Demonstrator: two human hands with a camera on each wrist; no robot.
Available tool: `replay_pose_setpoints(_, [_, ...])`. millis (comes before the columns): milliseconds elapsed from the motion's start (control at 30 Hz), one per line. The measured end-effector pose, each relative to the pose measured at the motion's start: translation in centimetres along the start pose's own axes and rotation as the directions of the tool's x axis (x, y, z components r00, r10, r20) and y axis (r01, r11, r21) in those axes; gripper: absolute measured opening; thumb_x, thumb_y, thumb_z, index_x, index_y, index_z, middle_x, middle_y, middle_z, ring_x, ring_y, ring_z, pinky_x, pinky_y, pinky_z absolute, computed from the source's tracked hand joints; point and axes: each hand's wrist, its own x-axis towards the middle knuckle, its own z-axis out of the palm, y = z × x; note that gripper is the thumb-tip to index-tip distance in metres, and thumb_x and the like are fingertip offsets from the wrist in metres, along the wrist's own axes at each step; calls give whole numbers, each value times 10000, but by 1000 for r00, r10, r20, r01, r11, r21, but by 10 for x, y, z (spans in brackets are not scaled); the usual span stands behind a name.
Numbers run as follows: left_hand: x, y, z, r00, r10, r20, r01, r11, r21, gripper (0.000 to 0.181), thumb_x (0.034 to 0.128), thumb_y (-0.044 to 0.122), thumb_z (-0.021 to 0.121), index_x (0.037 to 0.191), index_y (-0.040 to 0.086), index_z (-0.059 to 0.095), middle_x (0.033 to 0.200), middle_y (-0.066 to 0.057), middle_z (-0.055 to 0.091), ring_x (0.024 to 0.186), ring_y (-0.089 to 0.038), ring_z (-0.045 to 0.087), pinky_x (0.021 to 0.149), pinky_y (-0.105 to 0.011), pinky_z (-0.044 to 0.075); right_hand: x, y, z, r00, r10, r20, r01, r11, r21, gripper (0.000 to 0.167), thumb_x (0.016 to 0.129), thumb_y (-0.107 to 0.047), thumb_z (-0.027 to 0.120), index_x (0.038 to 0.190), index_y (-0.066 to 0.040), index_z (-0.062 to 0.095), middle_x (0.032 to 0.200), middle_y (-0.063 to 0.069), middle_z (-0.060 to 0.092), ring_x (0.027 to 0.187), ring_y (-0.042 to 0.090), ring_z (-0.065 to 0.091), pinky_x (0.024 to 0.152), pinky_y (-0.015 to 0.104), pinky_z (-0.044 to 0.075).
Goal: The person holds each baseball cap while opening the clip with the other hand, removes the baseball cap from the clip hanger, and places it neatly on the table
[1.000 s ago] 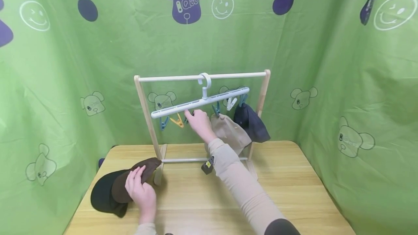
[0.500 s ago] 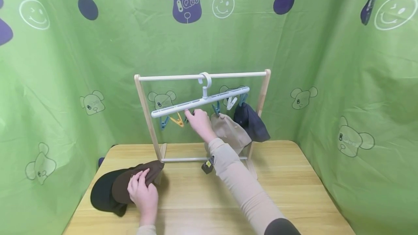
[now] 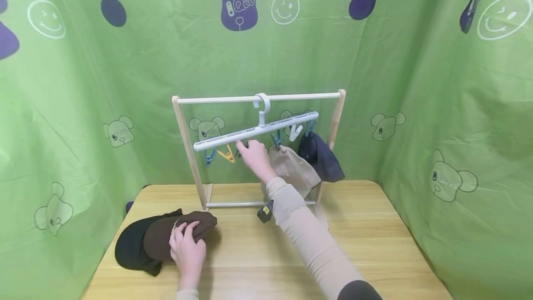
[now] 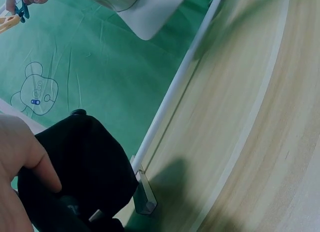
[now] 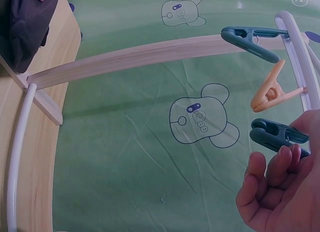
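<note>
My left hand (image 3: 187,249) grips a brown baseball cap (image 3: 159,240) low over the table's left side; it overlaps a black cap (image 3: 128,244) beside it. In the left wrist view the held cap (image 4: 95,167) looks nearly black, with my fingers against its edge. Under the pale hanger (image 3: 245,133), my right hand (image 3: 255,159) pinches a dark green clothespin (image 5: 272,134) between thumb and fingers. Left of it hang an orange-yellow clothespin (image 3: 227,154) and a blue-green one (image 3: 209,157). A beige cap (image 3: 293,170) and a navy cap (image 3: 322,159) hang clipped on the right.
A wooden rack (image 3: 187,147) carries the hanger, which tilts down to the left. A white clothespin (image 3: 295,132) hangs between the two clipped caps. The rack's lower bar (image 3: 233,204) runs just above the wooden table (image 3: 258,249). Green curtain (image 3: 166,59) surrounds the table.
My left hand has moved slightly right and toward me, shifting the brown cap the same way; more of the black cap shows behind it. The right hand stays at the clothespin.
</note>
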Motion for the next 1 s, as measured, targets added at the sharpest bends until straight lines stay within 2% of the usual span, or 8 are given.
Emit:
replay_pose_setpoints(167, [0, -1, 0, 998, -16, 59, 14, 999, 36, 505, 736, 8, 564, 1224, 119, 630, 1440, -175, 416, 1399, -419, 221, 1023, -684, 254, 0, 1, 0, 1000, -1, 5, 1, 1000, 1, 467, 946, -530, 461, 656, -164, 439, 577, -26, 432, 488, 125, 359, 450, 249, 329])
replay_pose_setpoints(433, [-2, -5, 4, 991, -17, 132, 2, 994, 109, 490, 753, 56, 653, 1234, 138, 620, 1442, -171, 418, 1381, -417, 249, 1011, -686, 288, -1, 0, 0, 1000, -2, -10, 2, 1000, 4, 471, 943, -526, 470, 634, -175, 414, 563, -29, 411, 483, 126, 342, 449, 249, 315])
replay_pose_setpoints(800, [-4, -14, 6, 985, -28, 168, 4, 990, 139, 498, 742, 51, 655, 1233, 119, 618, 1440, -182, 404, 1382, -406, 231, 1035, -669, 277, -1, 1, 0, 1000, -6, -3, 6, 1000, 0, 477, 939, -534, 466, 629, -174, 420, 559, -30, 414, 481, 126, 353, 443, 251, 324])
replay_pose_setpoints(1000, [-5, -17, 6, 983, -9, 184, -19, 988, 152, 522, 714, 44, 687, 1227, 114, 622, 1437, -192, 406, 1370, -412, 241, 1024, -679, 292, -1, 1, 0, 1000, -14, -10, 14, 1000, -4, 479, 942, -523, 470, 623, -170, 416, 553, -34, 401, 482, 128, 350, 451, 257, 325])
